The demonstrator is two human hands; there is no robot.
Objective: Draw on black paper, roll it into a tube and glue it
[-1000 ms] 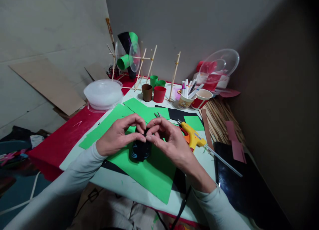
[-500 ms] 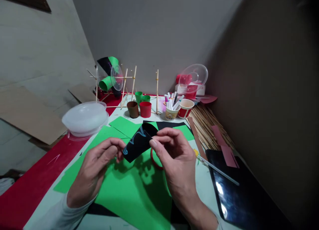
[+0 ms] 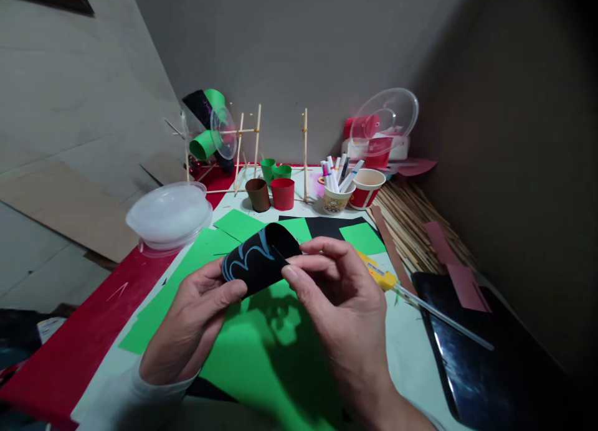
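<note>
A black paper tube (image 3: 255, 263) with blue wavy lines drawn on it is held tilted above green paper sheets (image 3: 261, 362). My left hand (image 3: 199, 319) is closed on its lower left end, thumb in front. At the tube's upper right rim, my right hand (image 3: 343, 300) pinches the paper edge between thumb and fingers. Just beyond my right hand lies a yellow glue gun (image 3: 376, 272) with a clear glue stick (image 3: 448, 319) in its back. Part of the gun is hidden behind that hand.
Small brown (image 3: 258, 195) and red (image 3: 283, 194) paper cups stand behind, near a cup of markers (image 3: 337, 197). Wooden sticks (image 3: 411, 225) are piled at right beside a black tablet-like slab (image 3: 467, 350). Plastic lids (image 3: 168, 216) sit at left, with a stick frame (image 3: 304, 157) behind.
My left hand has moved up and right onto the tube, and the tube shows more of its blue lines. My view has shifted, and more of the glue gun shows.
</note>
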